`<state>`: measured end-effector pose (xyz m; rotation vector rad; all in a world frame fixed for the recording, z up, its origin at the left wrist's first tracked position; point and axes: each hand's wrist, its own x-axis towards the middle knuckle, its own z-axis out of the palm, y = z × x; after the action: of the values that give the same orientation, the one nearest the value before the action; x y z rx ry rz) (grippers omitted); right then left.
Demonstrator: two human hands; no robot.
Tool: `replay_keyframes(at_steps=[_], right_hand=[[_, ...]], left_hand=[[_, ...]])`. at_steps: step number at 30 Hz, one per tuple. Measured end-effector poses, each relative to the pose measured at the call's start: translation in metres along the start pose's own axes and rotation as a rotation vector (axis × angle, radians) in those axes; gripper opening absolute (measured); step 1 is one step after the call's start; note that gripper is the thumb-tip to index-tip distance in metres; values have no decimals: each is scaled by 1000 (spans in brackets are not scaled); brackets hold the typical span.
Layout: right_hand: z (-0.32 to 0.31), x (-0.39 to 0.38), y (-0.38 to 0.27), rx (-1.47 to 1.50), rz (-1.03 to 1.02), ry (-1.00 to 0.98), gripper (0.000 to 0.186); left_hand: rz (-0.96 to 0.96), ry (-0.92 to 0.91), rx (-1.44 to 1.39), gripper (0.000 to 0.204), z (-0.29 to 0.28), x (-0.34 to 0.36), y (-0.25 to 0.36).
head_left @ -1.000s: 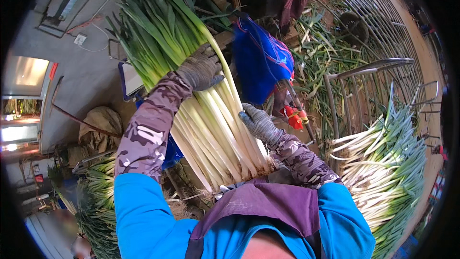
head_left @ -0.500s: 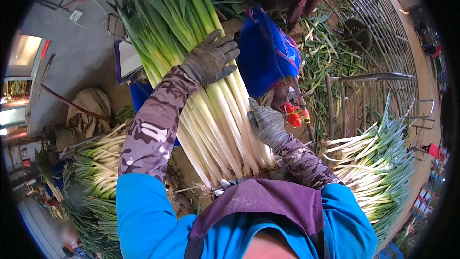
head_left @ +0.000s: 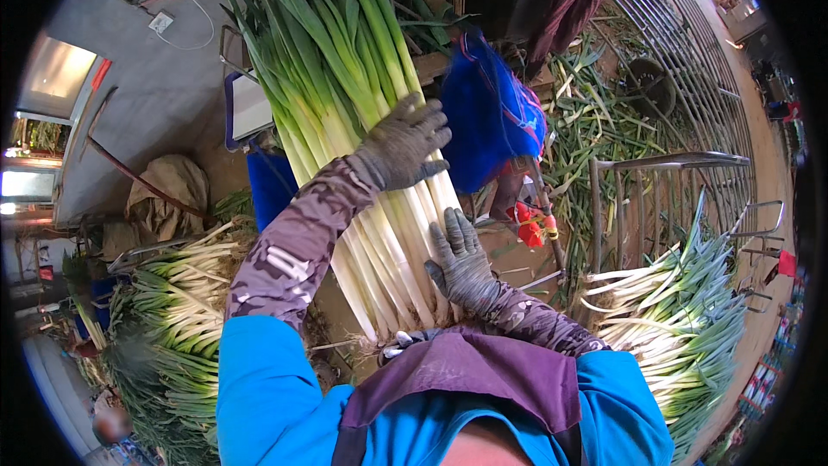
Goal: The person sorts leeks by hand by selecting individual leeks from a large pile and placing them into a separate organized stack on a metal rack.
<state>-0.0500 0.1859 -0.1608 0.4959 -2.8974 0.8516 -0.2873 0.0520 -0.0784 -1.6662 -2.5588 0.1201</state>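
Note:
A wide bundle of long green onions (head_left: 379, 224) lies before me, white root ends toward my purple apron and green leaves pointing away. My left hand (head_left: 401, 145), in a grey glove, rests across the bundle where white turns to green, its fingers spread. Against the bundle's right side, nearer the roots, my gloved right hand (head_left: 466, 266) lies flat with fingers apart. Both hands touch the stalks without closing round them. What supports the bundle is hidden beneath it.
Piles of green onions lie at the left (head_left: 185, 302) and right (head_left: 664, 311). Beyond my right hand are a blue cloth (head_left: 483, 112) and a metal rail (head_left: 673, 161). Loose leaves (head_left: 595, 112) litter the ground behind, near a dark bucket (head_left: 651, 86).
My right hand has moved left and slightly down, and the white ends sit closer together. My left hand has shifted a little right and down in the picture, still lying on the bundle.

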Motion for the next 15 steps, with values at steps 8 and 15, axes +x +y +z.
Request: replay_keyframes(at_steps=[8, 15], right_hand=[[0, -4, -3, -3, -10, 10, 76], [-10, -10, -26, 35, 20, -43, 100]], left_hand=[[-828, 680, -281, 53, 24, -73, -22], [-740, 841, -500, 63, 39, -30, 21]])
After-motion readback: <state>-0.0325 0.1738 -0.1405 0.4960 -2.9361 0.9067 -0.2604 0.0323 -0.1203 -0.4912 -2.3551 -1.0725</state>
